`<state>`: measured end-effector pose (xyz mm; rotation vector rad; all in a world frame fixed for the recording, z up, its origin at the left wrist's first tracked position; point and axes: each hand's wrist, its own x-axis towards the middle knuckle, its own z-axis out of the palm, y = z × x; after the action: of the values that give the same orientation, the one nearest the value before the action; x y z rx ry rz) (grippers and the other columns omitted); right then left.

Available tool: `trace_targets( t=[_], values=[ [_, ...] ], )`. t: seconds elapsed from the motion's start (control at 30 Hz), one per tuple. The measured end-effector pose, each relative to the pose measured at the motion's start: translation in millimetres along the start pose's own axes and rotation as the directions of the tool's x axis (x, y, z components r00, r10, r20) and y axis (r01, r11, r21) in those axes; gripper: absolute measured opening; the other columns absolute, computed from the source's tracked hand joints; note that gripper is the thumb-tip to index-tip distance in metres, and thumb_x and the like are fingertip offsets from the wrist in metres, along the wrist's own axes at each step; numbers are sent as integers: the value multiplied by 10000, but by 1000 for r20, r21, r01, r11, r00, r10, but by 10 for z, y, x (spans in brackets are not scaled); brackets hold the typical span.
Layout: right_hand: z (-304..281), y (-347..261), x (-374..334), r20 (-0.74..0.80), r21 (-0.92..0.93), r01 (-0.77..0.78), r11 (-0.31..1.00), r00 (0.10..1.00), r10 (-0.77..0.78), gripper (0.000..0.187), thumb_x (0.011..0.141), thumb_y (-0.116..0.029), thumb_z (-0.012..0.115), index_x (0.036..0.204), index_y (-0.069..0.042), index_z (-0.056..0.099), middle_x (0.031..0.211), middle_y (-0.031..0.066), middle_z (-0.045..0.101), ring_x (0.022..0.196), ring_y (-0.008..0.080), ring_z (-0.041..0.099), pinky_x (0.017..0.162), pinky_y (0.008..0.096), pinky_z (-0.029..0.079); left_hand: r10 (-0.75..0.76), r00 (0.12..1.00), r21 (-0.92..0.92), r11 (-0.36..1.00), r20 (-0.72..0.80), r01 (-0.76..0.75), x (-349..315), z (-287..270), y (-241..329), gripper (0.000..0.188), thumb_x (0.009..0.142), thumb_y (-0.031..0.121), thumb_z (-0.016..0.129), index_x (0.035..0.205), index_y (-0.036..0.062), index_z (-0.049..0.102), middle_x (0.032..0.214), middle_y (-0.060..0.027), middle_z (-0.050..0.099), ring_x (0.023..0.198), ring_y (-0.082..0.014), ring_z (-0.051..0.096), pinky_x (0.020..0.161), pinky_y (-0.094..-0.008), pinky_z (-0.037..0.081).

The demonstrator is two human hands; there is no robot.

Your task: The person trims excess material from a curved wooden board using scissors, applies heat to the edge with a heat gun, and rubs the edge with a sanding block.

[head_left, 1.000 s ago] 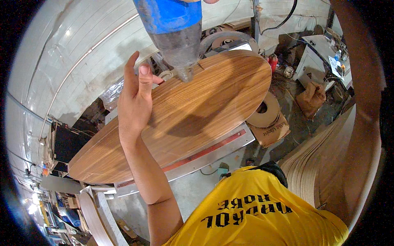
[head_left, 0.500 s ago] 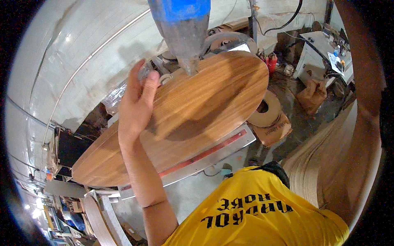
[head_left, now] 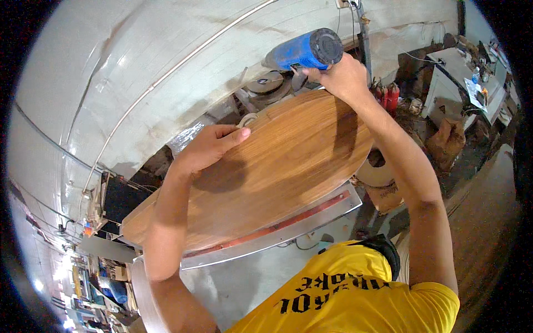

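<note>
An oval wooden board (head_left: 288, 150) with brown grain lies in front of me on a metal-edged support. My right hand (head_left: 345, 80) grips a heat gun (head_left: 297, 51) with a blue body and dark round end cap, held above the board's far right edge. Its nozzle points left, toward the wall. My left hand (head_left: 208, 147) is at the board's far left edge, thumb stretched along the rim and the other fingers curled. Whatever those fingers hold is hidden by the hand.
A silver rail with a red strip (head_left: 288, 222) runs under the board's near side. Beyond the far edge stand round discs (head_left: 265, 83) and a pale ring (head_left: 248, 119). Red cylinders (head_left: 391, 97), a brown paper bag (head_left: 447, 144) and a white cabinet (head_left: 452, 86) are at right.
The heat gun has swung from pointing down at the board to pointing left, farther right and away. My left hand has tipped rightward along the far edge; the grey thing in its fingers no longer shows.
</note>
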<state>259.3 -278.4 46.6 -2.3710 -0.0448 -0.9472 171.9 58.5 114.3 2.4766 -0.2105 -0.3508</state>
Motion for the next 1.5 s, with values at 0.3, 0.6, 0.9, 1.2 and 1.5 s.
trace_targets(
  t=[0.3,0.6,0.9,1.2,1.5],
  values=[
    [171,125,-29,38,61,-23,998,999,21,682,805,-660,868,1078,-39,795,984,233,793,976,452,778,847,538,630,-186,982,-25,982,30,186,90,51,189,644,962,674,755,901,34,799,777,33,639,730,-79,557,682,-311,453],
    [201,152,-27,9,41,27,999,1000,-28,731,798,-710,849,1008,-11,811,960,248,792,958,452,784,843,538,632,-175,984,26,984,44,174,184,91,361,673,931,705,767,833,40,776,716,58,605,673,-70,548,616,-313,422],
    [208,162,-13,43,7,11,1000,999,-11,740,797,-719,842,1013,-12,814,986,253,796,971,454,783,850,542,632,-201,978,0,980,58,201,182,150,407,664,961,688,720,898,32,809,771,6,695,702,-102,626,654,-332,485],
    [199,182,-6,89,4,9,1000,996,-9,738,807,-721,833,1035,-19,818,1011,238,803,1005,456,780,870,539,631,-186,980,48,982,74,183,249,175,331,735,981,680,666,1129,-28,796,989,-80,768,871,-174,702,768,-346,534],
    [226,193,23,105,9,-25,1000,994,24,750,793,-704,857,1033,5,819,1011,263,798,1011,460,779,889,539,627,-280,948,82,959,152,270,257,154,449,908,951,776,658,1289,-62,745,1177,-167,773,1033,-232,738,870,-376,563]
  ],
)
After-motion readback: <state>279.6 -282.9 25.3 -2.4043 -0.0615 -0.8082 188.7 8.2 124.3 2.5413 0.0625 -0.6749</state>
